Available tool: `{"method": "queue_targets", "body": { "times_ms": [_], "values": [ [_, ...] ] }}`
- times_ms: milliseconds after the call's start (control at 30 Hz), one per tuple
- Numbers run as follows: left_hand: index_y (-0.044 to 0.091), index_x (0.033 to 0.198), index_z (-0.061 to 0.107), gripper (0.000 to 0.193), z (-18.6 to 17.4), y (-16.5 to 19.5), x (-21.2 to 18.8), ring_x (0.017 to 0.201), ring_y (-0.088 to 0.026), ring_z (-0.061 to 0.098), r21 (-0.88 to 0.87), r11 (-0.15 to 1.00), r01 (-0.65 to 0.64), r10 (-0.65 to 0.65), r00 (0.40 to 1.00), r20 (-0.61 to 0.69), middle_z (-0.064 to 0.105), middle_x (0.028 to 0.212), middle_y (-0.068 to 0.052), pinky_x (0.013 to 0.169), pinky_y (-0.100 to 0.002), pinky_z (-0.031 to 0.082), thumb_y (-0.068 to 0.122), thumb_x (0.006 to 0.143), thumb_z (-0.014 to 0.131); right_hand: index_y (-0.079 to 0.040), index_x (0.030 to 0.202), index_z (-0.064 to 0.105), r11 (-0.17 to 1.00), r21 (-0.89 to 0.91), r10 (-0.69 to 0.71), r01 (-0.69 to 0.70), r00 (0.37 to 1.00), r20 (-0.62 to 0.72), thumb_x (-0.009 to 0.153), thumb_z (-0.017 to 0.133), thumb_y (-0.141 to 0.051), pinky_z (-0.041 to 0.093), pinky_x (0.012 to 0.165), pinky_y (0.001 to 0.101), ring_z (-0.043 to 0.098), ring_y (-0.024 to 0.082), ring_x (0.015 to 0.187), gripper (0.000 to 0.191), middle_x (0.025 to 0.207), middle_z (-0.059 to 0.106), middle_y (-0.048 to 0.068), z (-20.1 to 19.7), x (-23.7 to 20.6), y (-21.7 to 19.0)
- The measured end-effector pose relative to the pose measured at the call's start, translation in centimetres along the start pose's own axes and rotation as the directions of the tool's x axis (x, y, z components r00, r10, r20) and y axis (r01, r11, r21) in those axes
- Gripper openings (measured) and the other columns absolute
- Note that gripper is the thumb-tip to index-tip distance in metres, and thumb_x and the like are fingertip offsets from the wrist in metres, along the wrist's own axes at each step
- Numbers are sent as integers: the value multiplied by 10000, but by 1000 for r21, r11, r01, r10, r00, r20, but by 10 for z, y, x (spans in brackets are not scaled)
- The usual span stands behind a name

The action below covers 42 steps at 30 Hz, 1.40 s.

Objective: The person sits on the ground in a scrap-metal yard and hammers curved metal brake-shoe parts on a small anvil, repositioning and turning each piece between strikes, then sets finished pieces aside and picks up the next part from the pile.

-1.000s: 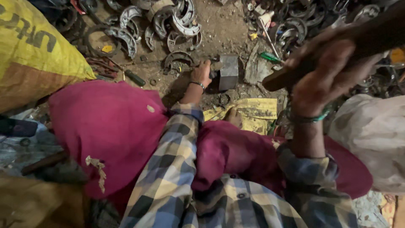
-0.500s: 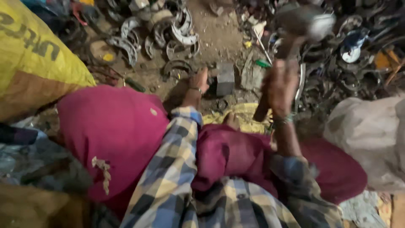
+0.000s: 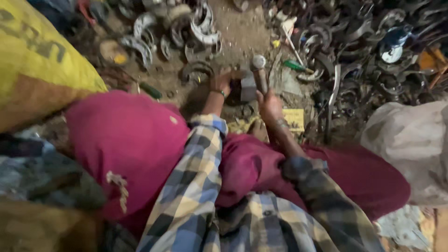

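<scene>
Down on the dirt floor between the knees, the right hand (image 3: 269, 105) is wrapped tight around the wooden handle of a hammer (image 3: 259, 74), fingers fully closed on it, with the metal head at the top just over a small dark metal block (image 3: 247, 87). Pretty blurry there, so I can't tell if the head is actually touching the block. The left hand (image 3: 220, 84) is right beside it, on the block's left side, pressed down on something small; can't tell how its fingers are set or what exactly is under them.

Around that spot it's scrap everywhere: curved grey metal pieces (image 3: 200, 28) scattered above the hands, and a big dark heap of metal parts (image 3: 373, 42) off to the right. A green-handled screwdriver (image 3: 295, 66) lies just right of the hammer. There's a yellow sack (image 3: 37, 65) at far left and a pale sack (image 3: 410, 144) at right. Maroon trousers (image 3: 126, 144) and plaid sleeves (image 3: 196, 177) fill the bottom.
</scene>
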<state>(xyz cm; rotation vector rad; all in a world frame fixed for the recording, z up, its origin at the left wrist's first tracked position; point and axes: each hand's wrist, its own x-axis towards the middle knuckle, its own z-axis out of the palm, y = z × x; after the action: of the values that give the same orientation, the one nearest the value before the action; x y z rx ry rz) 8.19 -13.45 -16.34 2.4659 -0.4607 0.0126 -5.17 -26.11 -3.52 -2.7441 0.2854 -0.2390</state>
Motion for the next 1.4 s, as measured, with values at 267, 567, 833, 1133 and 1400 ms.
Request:
{"method": "queue_targets", "body": {
  "times_ms": [267,567,833,1133,1400],
  "values": [
    [118,1346,469,774,2,7,-6,1191,-457,584,-80,984,159,-141,971,192,546,1356,-208,911,-571,520,31,669,832,-94,956,548,777,522,-98,351,888,-450,1219,381,-302,500,570,323,516,112,611,375,733,536,22,-110,20,12],
    [76,1237,494,637,12,0,-8,1101,-473,635,-62,992,107,-100,988,114,601,1231,-221,853,-563,545,28,697,827,-23,1053,581,513,592,-165,622,748,-643,1117,459,-442,521,587,398,611,249,647,441,762,614,118,-157,37,-25],
    [167,1129,642,319,2,1,2,1063,-410,701,-155,986,55,-26,982,185,713,1164,-169,859,-556,565,97,830,727,-2,1084,584,995,-3,104,-104,995,-3,1040,533,-458,476,491,514,632,381,534,460,625,638,171,-1,2,6],
    [106,1151,602,486,10,2,-13,1049,-458,653,-60,993,106,-105,994,21,648,1213,-218,824,-561,542,94,695,768,-55,1009,557,502,650,-181,570,805,-566,1129,517,-420,475,512,436,569,259,595,387,709,584,101,-191,49,-21],
    [118,1217,606,382,25,-7,-12,1084,-461,655,-103,984,148,-144,988,46,655,1227,-231,909,-588,517,180,856,711,-34,1052,562,870,457,-42,184,952,-303,1092,556,-448,497,581,530,626,402,670,416,758,646,205,-80,27,-37]
  ]
}}
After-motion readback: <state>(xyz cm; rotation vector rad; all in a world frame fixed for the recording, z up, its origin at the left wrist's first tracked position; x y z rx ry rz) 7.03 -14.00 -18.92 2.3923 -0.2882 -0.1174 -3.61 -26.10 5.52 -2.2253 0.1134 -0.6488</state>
